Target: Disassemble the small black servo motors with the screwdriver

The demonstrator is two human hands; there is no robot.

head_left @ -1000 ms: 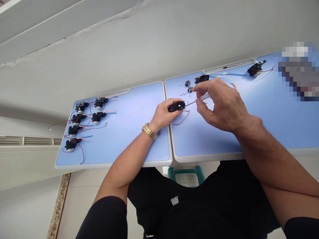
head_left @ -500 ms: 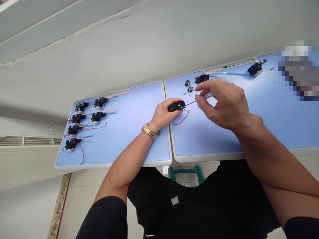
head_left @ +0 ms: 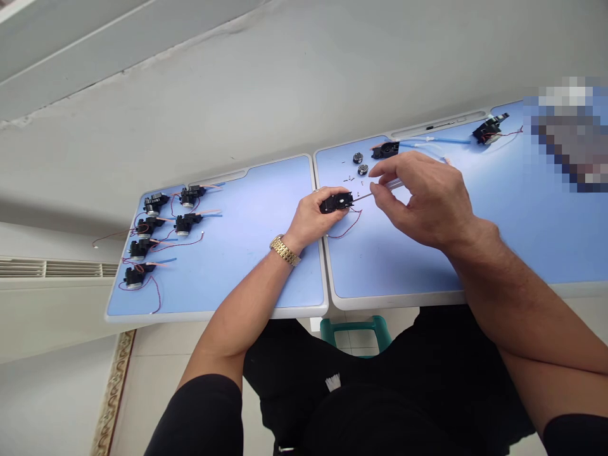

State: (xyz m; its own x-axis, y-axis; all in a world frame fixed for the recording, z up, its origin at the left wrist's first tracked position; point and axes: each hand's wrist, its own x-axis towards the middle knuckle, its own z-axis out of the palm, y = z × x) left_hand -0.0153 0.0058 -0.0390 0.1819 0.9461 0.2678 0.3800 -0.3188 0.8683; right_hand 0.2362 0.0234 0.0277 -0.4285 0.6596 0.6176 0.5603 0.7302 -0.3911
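Black housing (head_left: 337, 202) in left hand (head_left: 314, 215), clear-handled screwdriver (head_left: 363, 197) aslant at its right end.

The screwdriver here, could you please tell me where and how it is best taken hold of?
Probably by its clear handle, with the right hand coming from the right: the handle is thicker than the thin metal shaft, which points left toward the black part in the left hand.

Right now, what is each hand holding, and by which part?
The left hand holds a black housing by its long sides; the right hand holds a screwdriver by its clear handle.
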